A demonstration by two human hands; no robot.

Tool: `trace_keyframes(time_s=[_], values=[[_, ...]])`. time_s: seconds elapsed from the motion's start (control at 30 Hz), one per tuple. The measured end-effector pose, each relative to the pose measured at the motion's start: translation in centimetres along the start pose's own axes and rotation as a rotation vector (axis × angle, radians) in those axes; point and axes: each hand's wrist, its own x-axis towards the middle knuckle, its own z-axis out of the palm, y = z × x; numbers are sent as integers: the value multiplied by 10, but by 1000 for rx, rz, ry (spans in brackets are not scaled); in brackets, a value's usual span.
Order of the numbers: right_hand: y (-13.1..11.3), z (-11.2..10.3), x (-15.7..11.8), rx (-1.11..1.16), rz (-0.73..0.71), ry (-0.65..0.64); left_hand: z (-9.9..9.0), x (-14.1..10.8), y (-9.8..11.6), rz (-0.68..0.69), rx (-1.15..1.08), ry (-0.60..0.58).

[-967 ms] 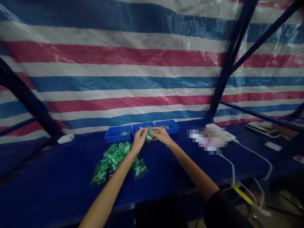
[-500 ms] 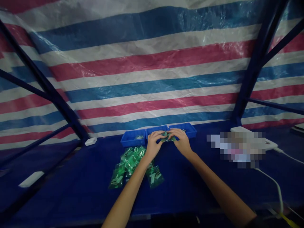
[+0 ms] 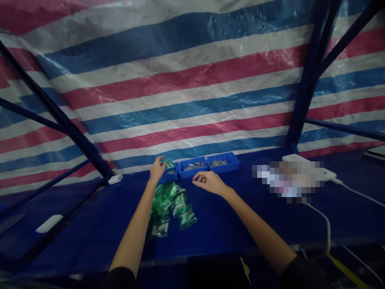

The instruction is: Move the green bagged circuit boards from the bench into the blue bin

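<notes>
Head view: a striped plastic sheet (image 3: 192, 96) in red, white and blue fills the upper half of the frame, behind a dark blue bench (image 3: 228, 228) that spans the lower half. Blue metal posts (image 3: 304, 88) rise at both sides. Left of centre lies a heap of green plastic bags (image 3: 168, 200), several showing pale, rod-like pieces inside. Just above it, three blue bins stand in a row: the left bin (image 3: 171, 177), the middle bin (image 3: 191, 173) and the right bin (image 3: 225, 167).

The two hands are apart. The left hand (image 3: 157, 170) is over the left bin, with a green bag (image 3: 170, 165) at its fingertips; I cannot tell whether they are closed on it. The right hand (image 3: 209, 182) is curled in front of the middle and right bins, with nothing visible in it, though something small could be hidden. Smallest are the metal parts (image 3: 195, 165) in those two bins.

The step in hand seems to be handling a single bag at the left bin. A next move would probably call for a firm pinch on its thin film, which looks limp and slippery.
</notes>
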Motion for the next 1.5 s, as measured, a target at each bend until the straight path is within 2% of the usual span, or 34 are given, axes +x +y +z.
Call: trace_keyframes(time_s=[0.07,0.17,0.3,0.37,0.43,0.47,0.57,0.67,0.77,0.87,0.97,1.07,1.13,1.2,1.27,1.33,1.4,1.5], values=[[-2,3,-3,-32,-16,-119,4,3,-7,-22,111,-99],[-8,5,-9,-80,-35,-206,15,3,-5,-29,206,-203],[-20,15,-19,-131,-128,-269,15,0,11,-15,281,-246],[-23,24,-23,-157,-180,-353,6,-12,20,48,296,-218],[-22,31,-26,-197,-200,-425,-8,-36,25,213,312,-191],[-20,33,-26,-225,-199,-438,-16,-52,26,293,303,-215],[-10,31,-21,-296,-163,-407,-41,-107,12,500,317,-375],[3,22,-13,-357,-74,-306,-57,-150,-17,588,386,-438],[12,18,-8,-406,17,-183,-56,-172,-38,578,396,-491],[16,21,-9,-377,41,-122,-43,-184,-30,565,374,-473],[17,25,-11,-302,57,-76,-20,-190,-4,585,311,-490],[22,26,-8,-197,82,23,8,-191,20,535,264,-458],[26,25,-5,-101,82,140,23,-188,31,457,262,-374],[28,25,0,25,76,256,32,-182,37,410,256,-233],[26,26,2,162,72,325,32,-175,43,381,213,-94],[20,30,2,272,72,334,26,-165,47,354,126,-7],[10,34,-1,333,66,281,17,-154,50,340,19,8],[-6,39,-9,301,9,172,5,-141,48,378,-119,-50]])
